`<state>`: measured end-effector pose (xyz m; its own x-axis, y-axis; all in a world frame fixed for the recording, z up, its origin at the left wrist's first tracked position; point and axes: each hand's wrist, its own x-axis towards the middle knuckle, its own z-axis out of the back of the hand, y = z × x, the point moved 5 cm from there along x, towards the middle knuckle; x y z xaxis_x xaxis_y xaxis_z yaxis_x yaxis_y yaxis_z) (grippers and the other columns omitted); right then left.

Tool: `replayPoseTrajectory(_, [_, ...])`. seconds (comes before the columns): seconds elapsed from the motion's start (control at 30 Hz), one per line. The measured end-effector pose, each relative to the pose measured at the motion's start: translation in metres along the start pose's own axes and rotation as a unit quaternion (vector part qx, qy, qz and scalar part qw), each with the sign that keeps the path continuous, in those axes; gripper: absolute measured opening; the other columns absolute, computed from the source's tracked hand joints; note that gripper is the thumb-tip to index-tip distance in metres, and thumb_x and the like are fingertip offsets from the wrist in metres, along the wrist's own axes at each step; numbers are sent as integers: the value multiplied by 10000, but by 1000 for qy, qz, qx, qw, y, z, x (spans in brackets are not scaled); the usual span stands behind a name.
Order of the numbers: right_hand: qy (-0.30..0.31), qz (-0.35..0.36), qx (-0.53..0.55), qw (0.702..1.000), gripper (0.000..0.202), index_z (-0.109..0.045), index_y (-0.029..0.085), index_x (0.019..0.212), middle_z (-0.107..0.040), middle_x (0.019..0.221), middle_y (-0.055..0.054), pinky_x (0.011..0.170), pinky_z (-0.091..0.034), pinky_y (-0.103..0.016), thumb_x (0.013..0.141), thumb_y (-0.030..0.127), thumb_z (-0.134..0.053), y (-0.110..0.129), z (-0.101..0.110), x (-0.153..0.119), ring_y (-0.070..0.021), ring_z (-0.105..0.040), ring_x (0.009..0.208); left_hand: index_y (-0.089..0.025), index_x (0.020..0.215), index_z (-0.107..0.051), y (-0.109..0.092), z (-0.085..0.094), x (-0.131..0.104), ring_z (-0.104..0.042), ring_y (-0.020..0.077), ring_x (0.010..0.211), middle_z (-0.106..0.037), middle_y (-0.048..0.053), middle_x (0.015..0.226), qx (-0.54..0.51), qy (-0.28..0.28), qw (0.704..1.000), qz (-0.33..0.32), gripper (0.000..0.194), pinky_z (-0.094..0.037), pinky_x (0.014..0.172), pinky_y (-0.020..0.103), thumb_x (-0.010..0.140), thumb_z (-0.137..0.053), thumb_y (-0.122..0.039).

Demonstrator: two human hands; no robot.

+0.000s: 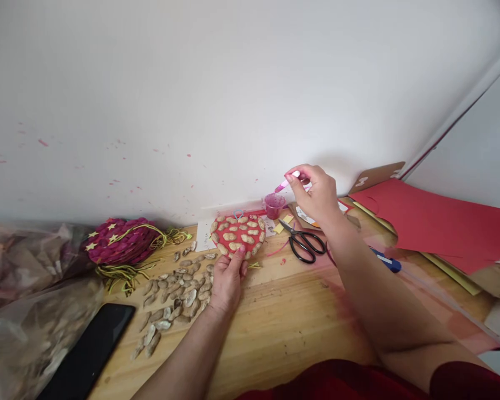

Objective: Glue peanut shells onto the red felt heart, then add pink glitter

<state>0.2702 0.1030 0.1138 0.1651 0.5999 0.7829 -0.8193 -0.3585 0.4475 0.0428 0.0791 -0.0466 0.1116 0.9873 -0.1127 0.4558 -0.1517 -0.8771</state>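
My left hand [230,278] pinches the near edge of a rounded red board [220,235] covered with peanut shells, holding it over the table. My right hand [316,194] is raised to the right and grips a short white stick [290,180] with a magenta-stained end pointing down and left. Just below that end stands a small clear cup [274,206] with magenta liquid inside, apart from the stick. Loose peanut shells [183,283] lie in a heap left of my left hand. Black-handled scissors [304,243] rest below my right hand.
On the left are a magenta decorated bundle [125,241] with yellow stars and cords, plastic bags [37,322] and a black phone [91,350]. At right lie red card sheets [437,219] and a blue cutter [385,260]. A pink-spattered white wall [191,100] stands behind.
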Motion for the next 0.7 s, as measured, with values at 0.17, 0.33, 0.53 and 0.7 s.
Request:
replayPoseTrajectory(0.17, [28,-52,-72,996,185,-744,217,872,-724,811,-64,794,-478,-382,902,345,-613,-40,-24,-8,-254,-606,842,-198,613,-459,-1,-1,-2,-280,46,408,-409,-83,450,26,-2,1000,0,551,-183,406,201,641,-870,-563])
replayPoseTrajectory(0.33, [84,-81,-129,985,184,-764,197,862,-711,862,-115,885,-447,-462,867,338,-646,-60,-53,-25,-302,-564,932,-199,592,-448,-4,-4,-3,-270,46,410,-399,-82,450,38,-1,999,-12,558,-186,414,211,651,-859,-572])
replayPoseTrajectory(0.53, [90,-113,-133,980,233,-779,194,867,-661,876,-131,941,-406,-524,869,391,-655,-61,-62,-32,-342,-527,1017,-199,582,-447,-4,-2,-3,-275,51,412,-403,-72,444,63,-1,998,-10,551,-179,424,218,683,-837,-575])
replayPoseTrajectory(0.7, [101,-123,-130,979,218,-782,217,857,-657,889,-130,935,-410,-549,857,407,-675,-59,-63,-31,-357,-513,1039,-199,599,-459,-3,-2,-4,-282,54,416,-411,-74,451,48,-1,999,-13,540,-184,426,217,676,-843,-570])
